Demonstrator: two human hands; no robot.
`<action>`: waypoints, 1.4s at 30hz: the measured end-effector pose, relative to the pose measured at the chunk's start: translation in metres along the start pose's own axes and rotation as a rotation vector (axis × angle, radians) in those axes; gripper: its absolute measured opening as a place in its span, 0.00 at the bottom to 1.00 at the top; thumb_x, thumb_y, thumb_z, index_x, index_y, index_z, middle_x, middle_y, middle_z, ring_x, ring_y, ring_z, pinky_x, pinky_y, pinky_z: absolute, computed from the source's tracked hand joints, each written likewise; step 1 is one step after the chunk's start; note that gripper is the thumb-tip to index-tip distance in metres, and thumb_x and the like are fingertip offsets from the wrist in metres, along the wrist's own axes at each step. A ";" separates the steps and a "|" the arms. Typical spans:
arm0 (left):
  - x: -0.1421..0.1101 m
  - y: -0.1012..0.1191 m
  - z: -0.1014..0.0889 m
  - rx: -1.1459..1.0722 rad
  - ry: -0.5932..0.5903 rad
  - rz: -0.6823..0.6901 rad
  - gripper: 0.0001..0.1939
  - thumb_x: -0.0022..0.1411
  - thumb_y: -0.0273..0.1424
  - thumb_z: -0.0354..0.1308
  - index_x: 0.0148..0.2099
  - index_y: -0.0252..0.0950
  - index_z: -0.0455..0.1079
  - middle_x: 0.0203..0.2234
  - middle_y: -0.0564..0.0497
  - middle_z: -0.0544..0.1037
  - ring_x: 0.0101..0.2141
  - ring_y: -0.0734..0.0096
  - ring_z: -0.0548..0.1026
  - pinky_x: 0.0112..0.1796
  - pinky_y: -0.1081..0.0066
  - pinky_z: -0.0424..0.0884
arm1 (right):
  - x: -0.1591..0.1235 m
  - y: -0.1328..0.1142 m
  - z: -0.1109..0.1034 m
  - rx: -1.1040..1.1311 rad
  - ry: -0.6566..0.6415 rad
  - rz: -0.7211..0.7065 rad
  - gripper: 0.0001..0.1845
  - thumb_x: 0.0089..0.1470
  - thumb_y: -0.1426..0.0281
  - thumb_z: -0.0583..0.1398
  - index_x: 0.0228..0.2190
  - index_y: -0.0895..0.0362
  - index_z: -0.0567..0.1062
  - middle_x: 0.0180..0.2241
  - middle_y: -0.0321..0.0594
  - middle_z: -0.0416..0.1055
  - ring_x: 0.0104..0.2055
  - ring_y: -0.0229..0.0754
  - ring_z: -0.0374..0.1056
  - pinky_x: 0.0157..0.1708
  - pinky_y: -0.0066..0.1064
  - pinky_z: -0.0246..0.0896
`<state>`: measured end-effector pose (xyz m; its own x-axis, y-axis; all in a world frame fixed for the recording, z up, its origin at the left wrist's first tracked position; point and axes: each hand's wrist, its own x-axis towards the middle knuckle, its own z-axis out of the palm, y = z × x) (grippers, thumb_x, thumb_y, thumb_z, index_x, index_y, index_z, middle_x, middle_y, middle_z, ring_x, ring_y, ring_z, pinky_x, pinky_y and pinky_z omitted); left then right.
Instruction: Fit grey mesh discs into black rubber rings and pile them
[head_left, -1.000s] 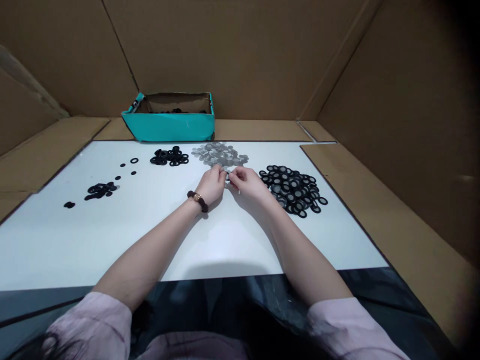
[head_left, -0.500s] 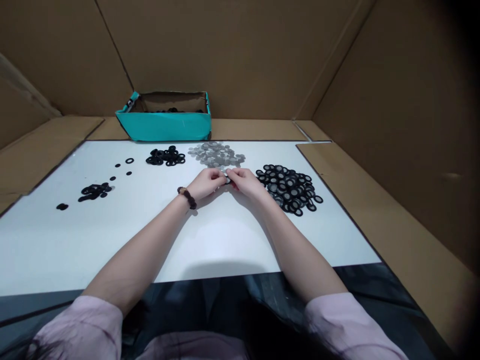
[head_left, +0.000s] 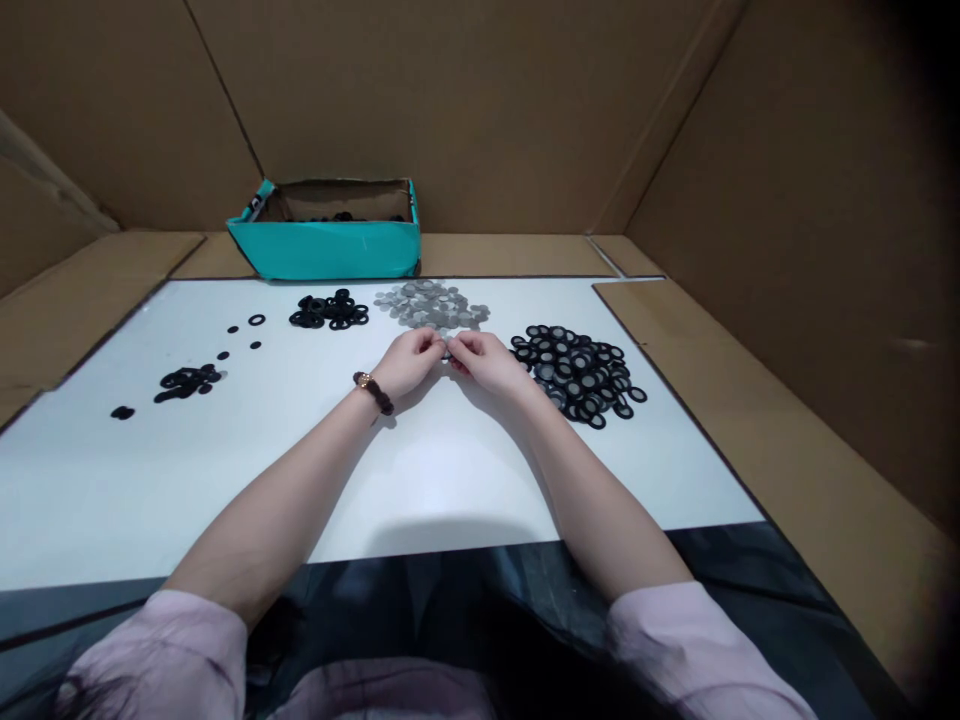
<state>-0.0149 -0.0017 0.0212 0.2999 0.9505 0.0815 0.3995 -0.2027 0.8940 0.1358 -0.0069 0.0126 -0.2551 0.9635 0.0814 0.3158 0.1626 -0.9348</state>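
Note:
Both hands meet over the white table. My left hand, with a dark beaded bracelet at its wrist, pinches one side of a small ring with a grey disc. Fingertips of my right hand close on its other side. Much of the ring is covered by the fingers. Just beyond the hands spreads a pile of translucent grey discs. To the right lies a heap of black rings with grey centres, close to my right hand. A smaller pile of black rings sits at the far left of the discs.
Small black discs lie in a cluster on the left, with a few strays and one lone ring nearby. At the back stands a teal-fronted box holding black pieces. Cardboard walls enclose the white table.
My hands have shifted slightly and their fingertips have drawn closer together around the small ring. The piles look the same.

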 end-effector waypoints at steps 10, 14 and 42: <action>0.000 -0.003 0.012 -0.280 0.098 -0.111 0.09 0.52 0.30 0.53 0.22 0.36 0.58 0.13 0.58 0.59 0.17 0.79 0.57 0.23 0.74 0.56 | -0.001 -0.005 0.015 0.144 0.200 0.116 0.18 0.54 0.61 0.53 0.17 0.56 0.61 0.16 0.31 0.57 0.19 0.32 0.51 0.21 0.26 0.47; -0.003 -0.001 0.008 -0.491 -0.117 -0.188 0.12 0.50 0.28 0.55 0.19 0.36 0.56 0.11 0.59 0.56 0.16 0.82 0.56 0.23 0.75 0.58 | 0.001 -0.003 0.007 0.124 0.057 0.128 0.21 0.54 0.60 0.54 0.15 0.56 0.59 0.14 0.31 0.54 0.18 0.31 0.49 0.20 0.27 0.45; -0.003 0.005 -0.003 -0.260 -0.158 -0.210 0.08 0.46 0.25 0.56 0.19 0.35 0.61 0.11 0.57 0.61 0.15 0.81 0.59 0.19 0.76 0.54 | -0.001 -0.003 -0.003 -0.022 -0.052 0.024 0.17 0.51 0.66 0.57 0.15 0.56 0.61 0.14 0.31 0.55 0.20 0.32 0.51 0.22 0.26 0.45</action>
<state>-0.0163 -0.0053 0.0263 0.3731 0.9126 -0.1671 0.2396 0.0793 0.9676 0.1381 -0.0078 0.0161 -0.2943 0.9549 0.0403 0.3422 0.1447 -0.9284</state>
